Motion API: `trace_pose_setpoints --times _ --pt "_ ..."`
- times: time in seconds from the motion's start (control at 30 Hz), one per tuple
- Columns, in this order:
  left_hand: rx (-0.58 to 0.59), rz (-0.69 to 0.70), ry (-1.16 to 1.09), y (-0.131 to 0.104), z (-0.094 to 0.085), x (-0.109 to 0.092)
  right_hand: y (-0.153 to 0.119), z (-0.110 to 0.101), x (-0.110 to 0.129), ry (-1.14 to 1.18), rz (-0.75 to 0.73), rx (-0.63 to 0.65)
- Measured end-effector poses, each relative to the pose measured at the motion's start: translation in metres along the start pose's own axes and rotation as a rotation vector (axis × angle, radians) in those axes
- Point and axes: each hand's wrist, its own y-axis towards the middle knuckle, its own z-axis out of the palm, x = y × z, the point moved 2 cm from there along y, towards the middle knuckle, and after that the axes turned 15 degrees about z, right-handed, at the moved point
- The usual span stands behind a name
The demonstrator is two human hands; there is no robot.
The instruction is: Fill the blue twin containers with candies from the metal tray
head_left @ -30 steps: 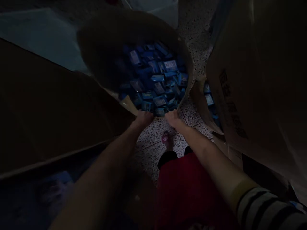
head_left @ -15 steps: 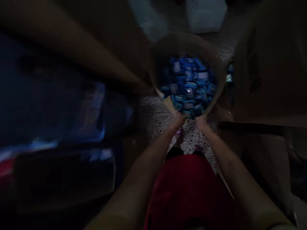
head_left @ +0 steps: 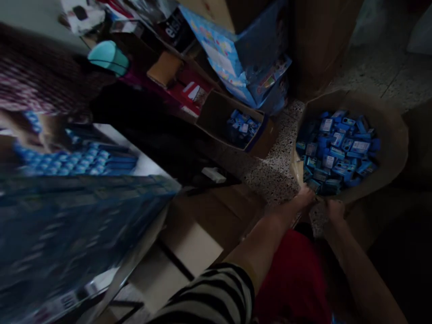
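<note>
A large round-mouthed cardboard box (head_left: 393, 162) stands on the speckled floor at the right, with many small blue packs (head_left: 337, 150) heaped inside. My left hand (head_left: 305, 195) is closed on its near rim. Close beside it, my right hand (head_left: 335, 210) also grips the rim. Both arms stretch forward and down from my body. The fingertips are partly hidden by the dim light and the rim.
At the left, a co-worker's hands (head_left: 50, 135) are over rows of blue packs on a table (head_left: 151, 166). A smaller carton (head_left: 211, 110) with blue packs, stacked blue boxes (head_left: 236, 54) and a turquoise bucket (head_left: 110, 56) are beyond. Flat cardboard (head_left: 189, 243) lies below.
My view has swung left, so the box and my hands now appear further right. The co-worker and the table have come into sight. Both hands keep their hold on the rim.
</note>
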Motion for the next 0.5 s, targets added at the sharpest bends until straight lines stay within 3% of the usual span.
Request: trace_pose_setpoints --times 0.2,0.37,0.5 --pt "-0.013 -0.158 -0.134 -0.048 0.049 -0.052 -0.064 0.048 0.021 -0.046 -0.046 0.021" --pt "-0.066 -0.232 -0.247 -0.069 0.079 -0.086 -0.112 0.079 0.028 -0.057 -0.027 0.017" --pt "-0.092 -0.245 -0.307 -0.087 0.105 -0.126 -0.156 0.107 0.028 -0.013 0.01 0.043"
